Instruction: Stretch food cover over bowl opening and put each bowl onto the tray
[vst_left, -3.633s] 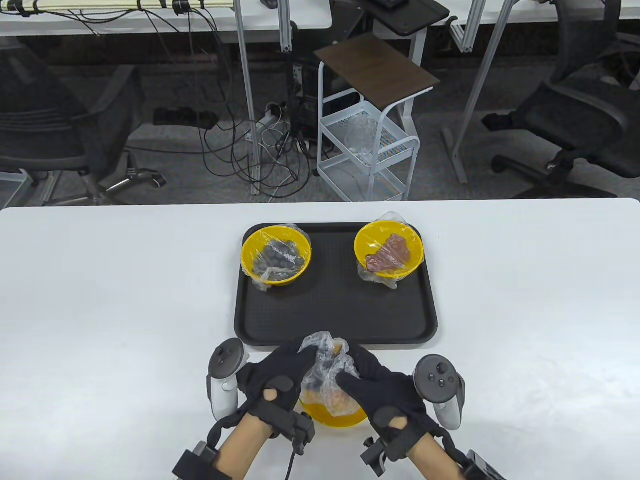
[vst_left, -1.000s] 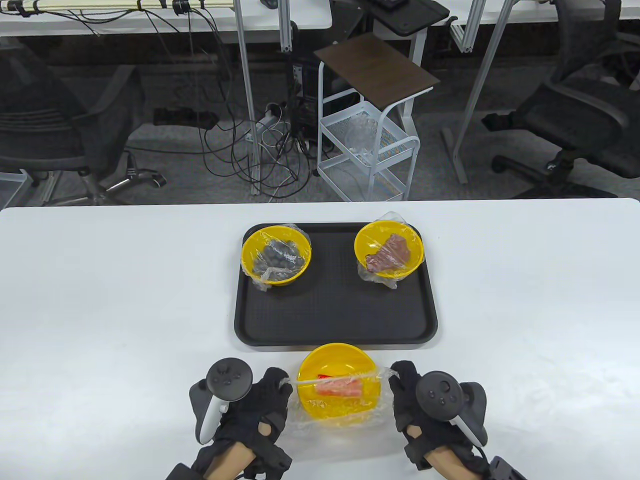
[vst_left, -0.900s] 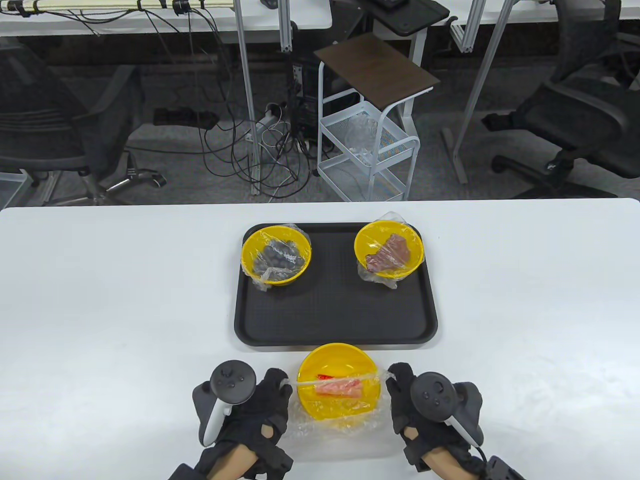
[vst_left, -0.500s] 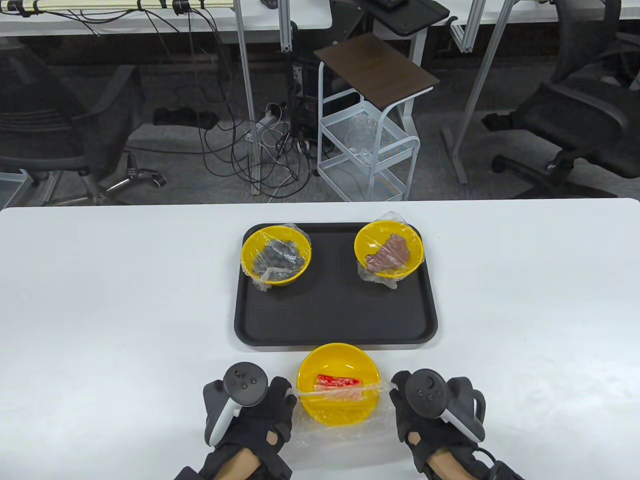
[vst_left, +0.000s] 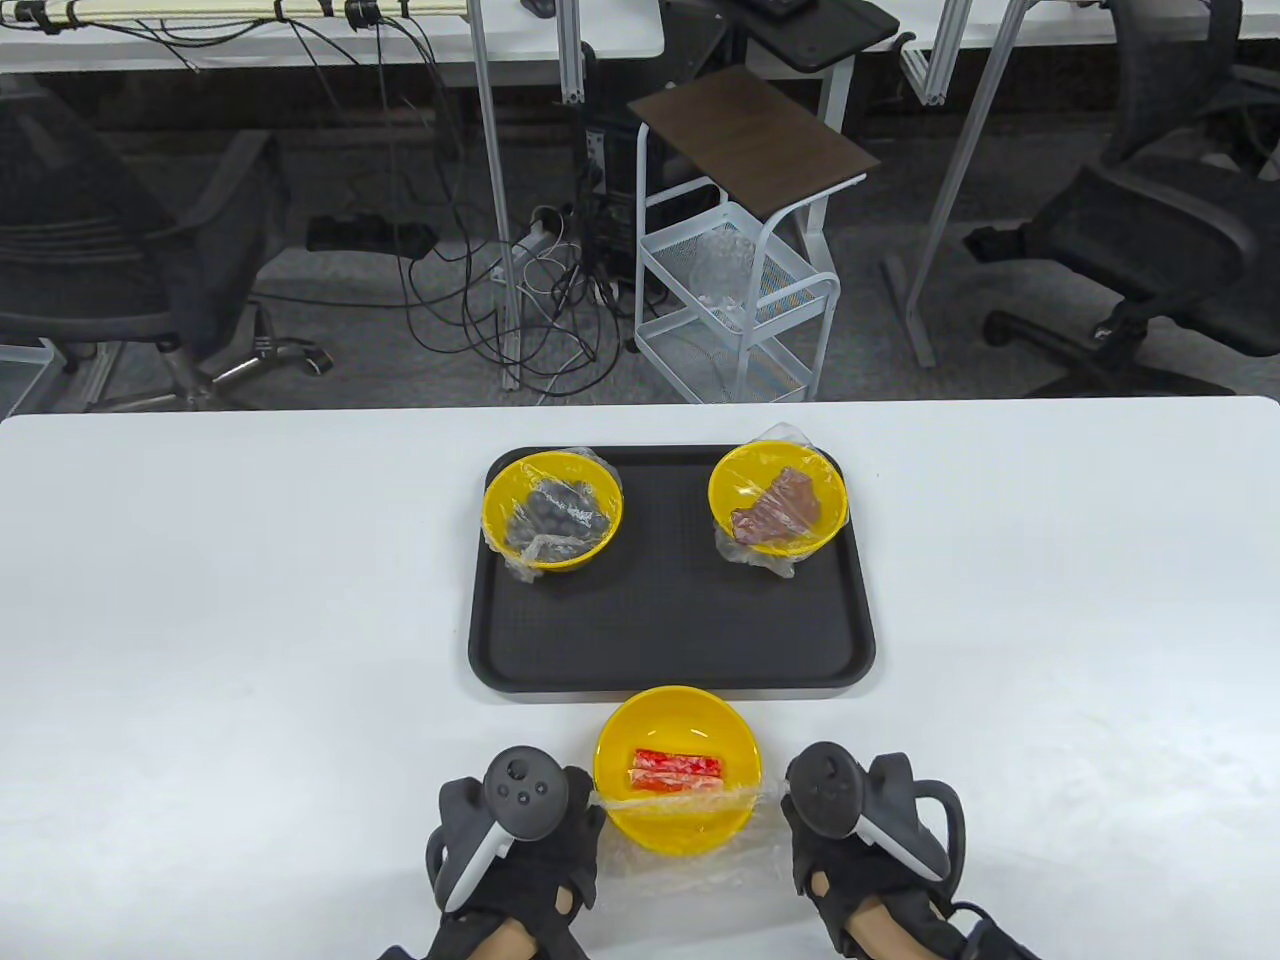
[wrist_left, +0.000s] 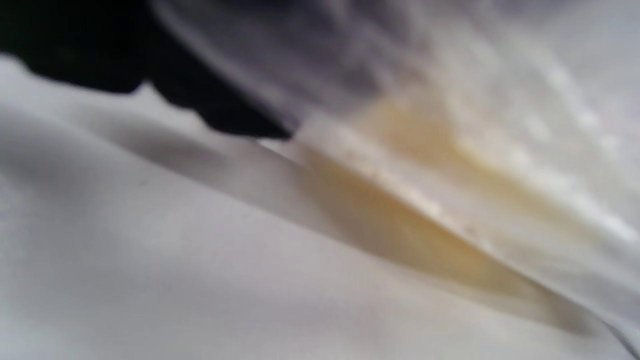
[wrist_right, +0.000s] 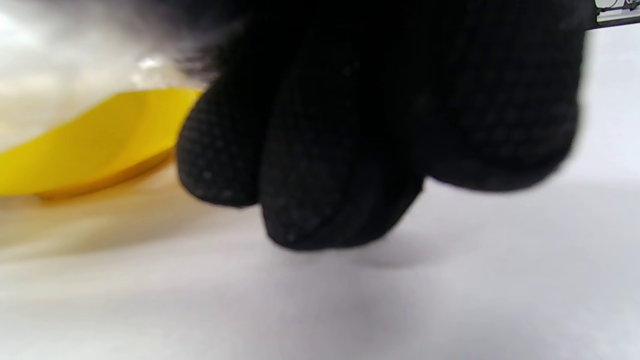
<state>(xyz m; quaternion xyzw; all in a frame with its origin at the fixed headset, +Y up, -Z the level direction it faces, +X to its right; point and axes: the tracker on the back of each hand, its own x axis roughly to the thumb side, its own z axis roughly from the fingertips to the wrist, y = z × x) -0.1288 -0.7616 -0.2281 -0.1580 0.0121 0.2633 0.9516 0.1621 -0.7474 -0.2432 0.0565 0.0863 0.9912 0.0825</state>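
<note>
On the white bench (vst_left: 250, 650), just before the black tray (vst_left: 670, 620), a yellow bowl (vst_left: 678, 768) is sitting between two gloved hands. Left hand (vst_left: 520, 850) and right hand (vst_left: 860, 830) are each pinching the clear food cover (vst_left: 690, 800) in a narrow grip, pulling outward so it is spanning the rim.

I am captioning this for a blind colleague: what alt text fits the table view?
Two black-gloved hands, left hand and right hand, pinch a clear plastic food cover across the near part of a yellow plastic bowl of red sticks. Behind, two covered yellow bowls sit on a black rectangular tray.
</note>
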